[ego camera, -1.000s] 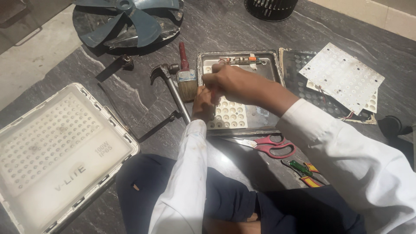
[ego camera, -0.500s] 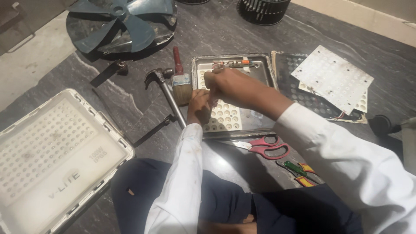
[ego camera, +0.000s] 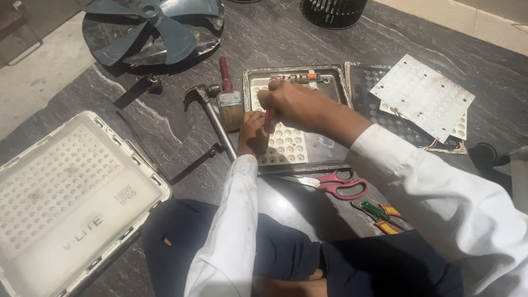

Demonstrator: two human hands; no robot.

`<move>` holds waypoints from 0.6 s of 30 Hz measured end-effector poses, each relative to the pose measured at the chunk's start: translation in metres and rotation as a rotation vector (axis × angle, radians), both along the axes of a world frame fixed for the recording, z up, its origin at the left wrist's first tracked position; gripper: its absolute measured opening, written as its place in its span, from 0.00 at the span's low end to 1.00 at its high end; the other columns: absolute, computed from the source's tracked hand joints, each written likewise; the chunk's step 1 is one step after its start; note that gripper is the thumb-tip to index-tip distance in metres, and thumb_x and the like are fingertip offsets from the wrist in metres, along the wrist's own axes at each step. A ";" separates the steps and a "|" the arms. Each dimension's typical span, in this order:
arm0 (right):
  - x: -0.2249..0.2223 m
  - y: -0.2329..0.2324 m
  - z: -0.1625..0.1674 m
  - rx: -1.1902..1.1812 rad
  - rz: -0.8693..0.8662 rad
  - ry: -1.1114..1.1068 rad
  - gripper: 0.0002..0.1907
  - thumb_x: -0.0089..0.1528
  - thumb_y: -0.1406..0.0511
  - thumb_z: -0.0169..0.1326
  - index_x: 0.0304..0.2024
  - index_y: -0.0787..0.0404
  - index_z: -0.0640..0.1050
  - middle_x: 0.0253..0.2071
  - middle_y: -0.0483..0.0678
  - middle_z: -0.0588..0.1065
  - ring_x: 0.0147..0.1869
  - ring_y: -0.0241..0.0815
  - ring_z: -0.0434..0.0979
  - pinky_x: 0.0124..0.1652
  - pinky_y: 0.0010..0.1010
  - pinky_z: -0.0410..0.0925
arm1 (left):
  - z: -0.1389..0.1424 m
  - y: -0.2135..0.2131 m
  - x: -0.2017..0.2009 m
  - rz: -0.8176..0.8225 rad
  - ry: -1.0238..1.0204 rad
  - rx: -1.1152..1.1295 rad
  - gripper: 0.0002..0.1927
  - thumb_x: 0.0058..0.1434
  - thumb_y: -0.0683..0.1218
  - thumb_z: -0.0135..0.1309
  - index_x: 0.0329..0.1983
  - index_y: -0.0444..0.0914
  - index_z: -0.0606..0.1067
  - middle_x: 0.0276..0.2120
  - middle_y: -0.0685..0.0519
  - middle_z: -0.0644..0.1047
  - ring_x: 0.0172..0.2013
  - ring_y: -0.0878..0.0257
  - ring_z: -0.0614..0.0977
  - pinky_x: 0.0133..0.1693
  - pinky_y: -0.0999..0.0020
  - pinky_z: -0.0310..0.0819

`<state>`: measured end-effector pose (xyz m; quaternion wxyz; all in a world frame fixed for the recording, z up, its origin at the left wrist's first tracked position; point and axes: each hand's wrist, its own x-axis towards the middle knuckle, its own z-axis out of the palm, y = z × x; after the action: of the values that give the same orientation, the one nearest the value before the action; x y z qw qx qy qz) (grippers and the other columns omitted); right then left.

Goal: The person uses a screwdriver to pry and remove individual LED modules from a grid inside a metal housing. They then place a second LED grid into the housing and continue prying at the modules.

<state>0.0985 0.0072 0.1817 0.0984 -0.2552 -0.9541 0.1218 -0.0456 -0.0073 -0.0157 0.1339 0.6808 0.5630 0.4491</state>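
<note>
A person in a white long-sleeved shirt sat cross-legged on the dark marbled stone floor (ego camera: pixel 286 44), both hands working over a shallow rectangular metal lamp housing (ego camera: pixel 335 91) that lay just in front of the knees, its long axis running away from the person. The right hand (ego camera: pixel 291 104) was clenched around a red-handled tool (ego camera: pixel 268 118), which stood nearly upright, its handle tilted slightly away and its working end pointing down onto the white dimpled lens panel (ego camera: pixel 286 146) seated in the housing. The left hand (ego camera: pixel 252 132) pressed down at the panel's left edge, its fingers curled against it; whether they gripped anything could not be told. Just left of the housing lay a wood-handled paintbrush with a red grip (ego camera: pixel 228 93), its bristles toward the person, and a steel claw hammer (ego camera: pixel 212 118) beside it, head away. Red-handled scissors (ego camera: pixel 338 183) rested just below the housing, with green-and-yellow-handled pliers (ego camera: pixel 379 215) nearby. To the right sat a white perforated LED board (ego camera: pixel 423 93) atop a dark panel, to the far left a white floodlight with a ribbed lens (ego camera: pixel 71 192), and beyond it a blue-grey fan blade (ego camera: pixel 154 27).
</note>
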 end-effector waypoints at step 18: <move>-0.018 -0.001 -0.010 -0.073 -0.287 0.079 0.12 0.43 0.71 0.69 0.27 0.66 0.78 0.27 0.56 0.79 0.35 0.53 0.83 0.36 0.43 0.73 | -0.003 0.002 0.000 0.039 0.088 -0.028 0.07 0.58 0.34 0.52 0.30 0.36 0.79 0.42 0.49 0.79 0.52 0.48 0.75 0.53 0.58 0.74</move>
<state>0.0800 0.0065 0.1715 0.1431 -0.3875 -0.8980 0.1512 -0.0459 -0.0054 -0.0191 0.1098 0.6869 0.5878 0.4132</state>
